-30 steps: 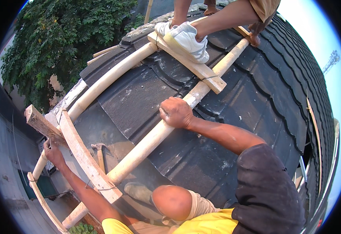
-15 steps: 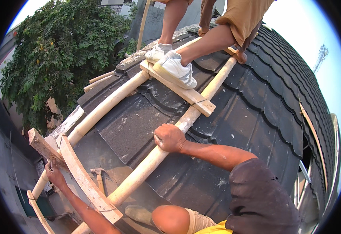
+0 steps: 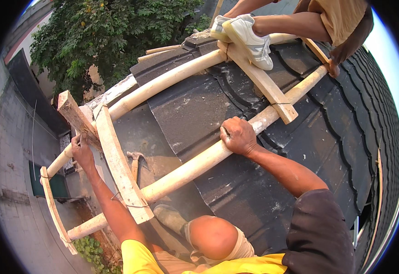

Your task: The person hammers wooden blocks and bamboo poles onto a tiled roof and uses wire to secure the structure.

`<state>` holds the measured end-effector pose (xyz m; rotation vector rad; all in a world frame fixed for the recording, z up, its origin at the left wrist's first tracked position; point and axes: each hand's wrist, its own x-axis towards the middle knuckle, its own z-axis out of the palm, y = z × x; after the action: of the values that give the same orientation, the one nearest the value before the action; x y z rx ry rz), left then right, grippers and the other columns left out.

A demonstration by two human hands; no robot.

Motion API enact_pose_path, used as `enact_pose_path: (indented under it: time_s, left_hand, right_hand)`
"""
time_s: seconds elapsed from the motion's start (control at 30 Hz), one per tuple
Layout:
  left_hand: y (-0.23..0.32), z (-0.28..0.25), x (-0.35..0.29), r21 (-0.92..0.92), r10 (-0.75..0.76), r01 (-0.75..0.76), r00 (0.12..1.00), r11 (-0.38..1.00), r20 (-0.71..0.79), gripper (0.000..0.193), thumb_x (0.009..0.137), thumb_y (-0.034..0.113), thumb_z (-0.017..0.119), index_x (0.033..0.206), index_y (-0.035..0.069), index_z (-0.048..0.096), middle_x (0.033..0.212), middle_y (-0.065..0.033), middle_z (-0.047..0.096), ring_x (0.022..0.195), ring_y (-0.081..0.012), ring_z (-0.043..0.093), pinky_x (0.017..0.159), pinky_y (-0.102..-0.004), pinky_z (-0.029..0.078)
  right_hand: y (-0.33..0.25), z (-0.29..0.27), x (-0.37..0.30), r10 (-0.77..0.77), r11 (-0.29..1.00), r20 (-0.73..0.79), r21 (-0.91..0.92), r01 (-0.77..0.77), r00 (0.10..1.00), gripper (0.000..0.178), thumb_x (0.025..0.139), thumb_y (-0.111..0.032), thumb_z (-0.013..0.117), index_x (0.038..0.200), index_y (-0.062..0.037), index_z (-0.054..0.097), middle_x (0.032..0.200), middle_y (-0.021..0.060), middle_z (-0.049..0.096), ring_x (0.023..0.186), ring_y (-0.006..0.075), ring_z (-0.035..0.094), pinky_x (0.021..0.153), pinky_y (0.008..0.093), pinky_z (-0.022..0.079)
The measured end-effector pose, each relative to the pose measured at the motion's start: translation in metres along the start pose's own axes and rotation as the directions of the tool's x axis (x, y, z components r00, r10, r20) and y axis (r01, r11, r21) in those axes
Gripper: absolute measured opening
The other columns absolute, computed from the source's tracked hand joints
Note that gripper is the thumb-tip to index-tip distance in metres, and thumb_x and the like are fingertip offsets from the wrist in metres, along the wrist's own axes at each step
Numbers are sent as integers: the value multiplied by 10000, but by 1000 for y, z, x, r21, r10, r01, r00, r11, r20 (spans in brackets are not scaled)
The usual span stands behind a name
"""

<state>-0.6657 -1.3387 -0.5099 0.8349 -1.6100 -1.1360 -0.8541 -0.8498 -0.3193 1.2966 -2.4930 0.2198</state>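
Observation:
A ladder of two bamboo poles with wooden rungs tied on by wire lies along the roof slope. My right hand is closed around its near bamboo pole, below the rung on which another person's white shoes rest. At the left, my left hand has its fingers closed at the edge of a rough wooden beam, beside the far bamboo pole. Whether something small is between those fingers is hidden. A curved wooden rung crosses between my arms.
A claw hammer lies on the grey surface beyond the near pole. Dark roof tiles slope up to the right. The other person's hand is near the ladder's upper part. Beyond the roof edge stand a leafy tree and a grey wall.
My view has turned left, so the ladder and roof sit farther right in the picture. Both my hands keep their places, on the pole and at the beam. The other person's feet stay on the rung.

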Motion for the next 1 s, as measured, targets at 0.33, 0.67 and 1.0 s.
enact_pose_path:
  time_s: [0.33, 0.67, 1.0]
  left_hand:
    - [19, 0, -7, 32, -28, 28, 999, 999, -18, 297, 937, 283, 705, 1008, 2, 642, 767, -30, 641, 693, -122, 569, 650, -286, 469]
    - [7, 2, -1, -5, -12, 12, 1000, 1000, 12, 298, 948, 275, 694, 1009, -9, 631, 842, -49, 638, 773, -110, 558, 687, -289, 485]
    - [4, -3, -6, -4, -58, 59, 996, 998, 71, 276, 983, 250, 647, 1054, -16, 622, 918, -55, 642, 816, -115, 599, 721, -267, 502]
  right_hand:
    - [-5, 3, 0, 15, 1000, -24, -10, -15, 1000, 117, 824, -150, 669, 765, -76, 599, 761, 82, 595, 752, 292, 592, 702, 430, 490]
    - [-2, -1, -1, 12, 1000, -29, -9, -13, 1000, 133, 818, -156, 671, 744, -89, 583, 730, 84, 589, 746, 283, 598, 697, 423, 485]
    - [6, 4, -11, -14, 1000, -29, -6, 14, 999, 151, 802, -214, 673, 757, -95, 591, 744, 79, 612, 770, 281, 611, 695, 417, 487]
